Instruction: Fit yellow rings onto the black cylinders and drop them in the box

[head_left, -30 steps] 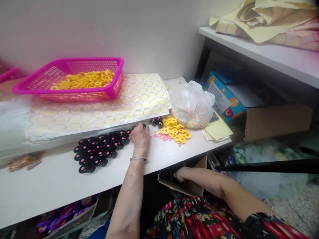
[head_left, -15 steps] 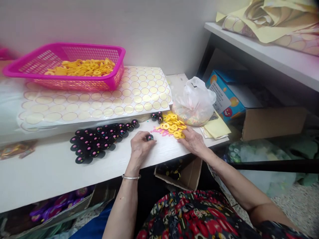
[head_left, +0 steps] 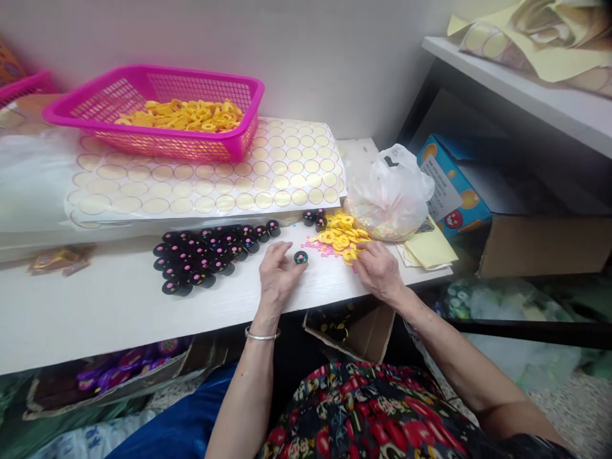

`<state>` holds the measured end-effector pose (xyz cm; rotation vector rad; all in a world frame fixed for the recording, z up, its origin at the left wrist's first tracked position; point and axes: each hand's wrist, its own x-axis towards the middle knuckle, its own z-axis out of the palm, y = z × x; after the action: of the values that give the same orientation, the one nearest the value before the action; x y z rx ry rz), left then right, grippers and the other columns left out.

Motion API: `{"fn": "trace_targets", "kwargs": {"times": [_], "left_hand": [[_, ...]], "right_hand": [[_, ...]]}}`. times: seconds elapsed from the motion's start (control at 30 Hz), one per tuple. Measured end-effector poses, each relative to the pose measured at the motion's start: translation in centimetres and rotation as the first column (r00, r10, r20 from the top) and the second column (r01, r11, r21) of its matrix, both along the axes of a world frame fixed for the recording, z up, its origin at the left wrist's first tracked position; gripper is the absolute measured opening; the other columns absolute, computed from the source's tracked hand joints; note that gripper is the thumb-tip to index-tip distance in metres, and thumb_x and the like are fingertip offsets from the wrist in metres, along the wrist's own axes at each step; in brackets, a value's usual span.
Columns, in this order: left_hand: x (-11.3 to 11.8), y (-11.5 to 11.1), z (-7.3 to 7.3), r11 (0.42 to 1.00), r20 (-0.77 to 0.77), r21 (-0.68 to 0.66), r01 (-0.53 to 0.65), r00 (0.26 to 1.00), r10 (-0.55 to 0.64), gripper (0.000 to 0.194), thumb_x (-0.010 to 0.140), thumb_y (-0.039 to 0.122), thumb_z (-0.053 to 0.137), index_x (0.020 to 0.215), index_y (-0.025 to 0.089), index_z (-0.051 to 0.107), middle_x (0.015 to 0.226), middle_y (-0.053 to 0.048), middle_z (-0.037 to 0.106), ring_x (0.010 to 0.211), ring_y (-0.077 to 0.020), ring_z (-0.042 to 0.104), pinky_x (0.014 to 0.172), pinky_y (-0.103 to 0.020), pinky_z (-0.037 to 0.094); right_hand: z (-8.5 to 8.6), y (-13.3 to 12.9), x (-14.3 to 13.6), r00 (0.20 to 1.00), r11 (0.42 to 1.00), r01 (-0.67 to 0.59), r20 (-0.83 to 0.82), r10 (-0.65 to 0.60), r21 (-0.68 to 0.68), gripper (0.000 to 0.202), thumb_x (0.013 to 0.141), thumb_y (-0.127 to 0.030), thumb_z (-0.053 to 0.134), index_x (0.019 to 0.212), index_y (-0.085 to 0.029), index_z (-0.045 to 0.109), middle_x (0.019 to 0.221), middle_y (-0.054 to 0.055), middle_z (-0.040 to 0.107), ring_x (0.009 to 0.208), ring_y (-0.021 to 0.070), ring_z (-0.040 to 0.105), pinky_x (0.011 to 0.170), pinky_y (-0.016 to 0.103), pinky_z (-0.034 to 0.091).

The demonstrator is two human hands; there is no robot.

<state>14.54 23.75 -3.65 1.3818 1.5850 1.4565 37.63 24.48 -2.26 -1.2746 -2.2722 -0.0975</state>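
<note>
My left hand (head_left: pixel 277 271) rests on the white table, its thumb and forefinger apart on either side of a small round black piece (head_left: pixel 301 257). That piece stands on the table with coloured dots on top. My right hand (head_left: pixel 381 271) has its fingers curled together at the near edge of a pile of yellow ring-shaped plastic pieces (head_left: pixel 340 240); what is between the fingertips, if anything, is hidden. Small pink beads (head_left: pixel 326 249) lie scattered beside the yellow pile. Left of my left hand stand rows of black round pieces (head_left: pixel 203 255) with pink centres. A few more black pieces (head_left: pixel 310 218) sit behind the pile.
A pink basket (head_left: pixel 157 144) of yellow pieces stands on sticker sheets (head_left: pixel 280 185). Behind my right hand are a tied plastic bag (head_left: pixel 396 191) and folded yellow paper (head_left: pixel 433 245). A blue box (head_left: pixel 452 185) is under the right shelf (head_left: pixel 526 86). An open carton (head_left: pixel 375 331) sits below the table edge.
My left thumb and forefinger have parted from the black piece, which now stands between them. My right fingers have curled in at the pile's edge. The camera view has shifted left.
</note>
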Motion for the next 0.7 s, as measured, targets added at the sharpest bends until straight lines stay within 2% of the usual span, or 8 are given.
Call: {"fn": "trace_targets", "kwargs": {"times": [0.07, 0.1, 0.2, 0.27, 0.3, 0.43, 0.6, 0.7], "left_hand": [[1.1, -1.0, 1.5, 0.998, 0.124, -0.034, -0.053, 0.991, 0.057, 0.025, 0.060, 0.029, 0.073, 0.081, 0.016, 0.068, 0.082, -0.002, 0.060, 0.061, -0.0084, 0.047, 0.058, -0.022, 0.041], [1.8, -1.4, 2.2, 0.996, 0.213, -0.089, -0.028, 0.976, 0.047, 0.021, 0.063, 0.031, 0.071, 0.075, 0.015, 0.068, 0.074, -0.002, 0.061, 0.061, -0.0092, 0.049, 0.059, -0.022, 0.041], [4.3, -2.4, 3.8, 0.944, 0.477, -0.264, 0.196, 0.878, -0.049, 0.025, 0.064, 0.036, 0.070, 0.071, 0.012, 0.069, 0.060, -0.001, 0.059, 0.054, -0.0081, 0.046, 0.052, -0.021, 0.036], [5.4, -2.6, 3.9, 0.910, 0.607, -0.281, 0.306, 0.791, -0.079, 0.027, 0.062, 0.037, 0.071, 0.069, 0.011, 0.068, 0.056, 0.001, 0.055, 0.051, -0.0064, 0.043, 0.049, -0.020, 0.032], [5.6, -2.6, 3.7, 0.906, 0.650, -0.278, 0.318, 0.757, -0.066, 0.027, 0.061, 0.037, 0.072, 0.068, 0.010, 0.067, 0.054, 0.001, 0.053, 0.049, -0.0058, 0.041, 0.048, -0.020, 0.030], [4.7, -2.4, 2.5, 0.898, 0.711, -0.315, 0.306, 0.703, 0.009, 0.025, 0.059, 0.033, 0.072, 0.063, 0.010, 0.064, 0.049, 0.002, 0.050, 0.045, -0.0044, 0.037, 0.045, -0.019, 0.026], [2.4, -2.1, 2.6, 0.835, 0.760, -0.328, 0.442, 0.648, -0.045, 0.023, 0.057, 0.029, 0.072, 0.059, 0.010, 0.061, 0.047, 0.003, 0.048, 0.042, -0.0038, 0.037, 0.043, -0.019, 0.024], [1.4, -1.7, 3.1, 0.853, 0.747, -0.329, 0.405, 0.665, -0.028, 0.024, 0.059, 0.030, 0.071, 0.058, 0.009, 0.061, 0.045, 0.002, 0.047, 0.041, -0.0039, 0.037, 0.042, -0.019, 0.023]], "right_hand": [[0.9, -0.6, -0.9, 0.997, 0.999, 0.000, -0.075, 0.004, 0.048, 0.015, 0.085, -0.021, 0.048, 0.074, -0.015, 0.056, 0.098, 0.012, 0.060, 0.086, 0.0216, 0.049, 0.075, 0.036, 0.040], [1.3, -0.8, -1.5, 0.995, 0.998, -0.011, -0.100, 0.017, 0.069, 0.013, 0.084, -0.021, 0.049, 0.074, -0.015, 0.056, 0.099, 0.012, 0.060, 0.087, 0.0224, 0.049, 0.076, 0.037, 0.041], [1.5, -1.3, -3.3, 0.984, 0.989, -0.094, -0.140, 0.109, 0.110, 0.010, 0.082, -0.017, 0.049, 0.078, -0.015, 0.058, 0.104, 0.013, 0.060, 0.094, 0.0248, 0.050, 0.081, 0.041, 0.042], [1.2, -1.2, -4.2, 0.968, 0.981, -0.168, -0.170, 0.183, 0.102, 0.013, 0.082, -0.014, 0.046, 0.082, -0.014, 0.058, 0.109, 0.014, 0.059, 0.101, 0.0256, 0.049, 0.086, 0.043, 0.042], [1.0, -1.2, -4.6, 0.956, 0.974, -0.210, -0.190, 0.222, 0.081, 0.014, 0.083, -0.014, 0.044, 0.083, -0.014, 0.058, 0.110, 0.015, 0.059, 0.103, 0.0255, 0.049, 0.087, 0.044, 0.042], [0.9, -0.6, -5.2, 0.886, 0.915, -0.401, -0.271, 0.376, -0.044, 0.015, 0.086, -0.017, 0.042, 0.087, -0.014, 0.057, 0.106, 0.015, 0.060, 0.100, 0.0218, 0.053, 0.085, 0.040, 0.044], [2.1, 0.0, -5.7, 0.801, 0.807, -0.557, -0.385, 0.459, -0.195, 0.011, 0.086, -0.025, 0.051, 0.091, -0.016, 0.055, 0.087, 0.007, 0.061, 0.082, 0.0161, 0.055, 0.075, 0.030, 0.044], [2.1, 0.6, -6.5, 0.790, 0.820, -0.542, -0.443, 0.423, -0.184, 0.016, 0.087, -0.027, 0.050, 0.097, -0.016, 0.054, 0.086, 0.007, 0.061, 0.082, 0.0156, 0.056, 0.074, 0.028, 0.044]]}}
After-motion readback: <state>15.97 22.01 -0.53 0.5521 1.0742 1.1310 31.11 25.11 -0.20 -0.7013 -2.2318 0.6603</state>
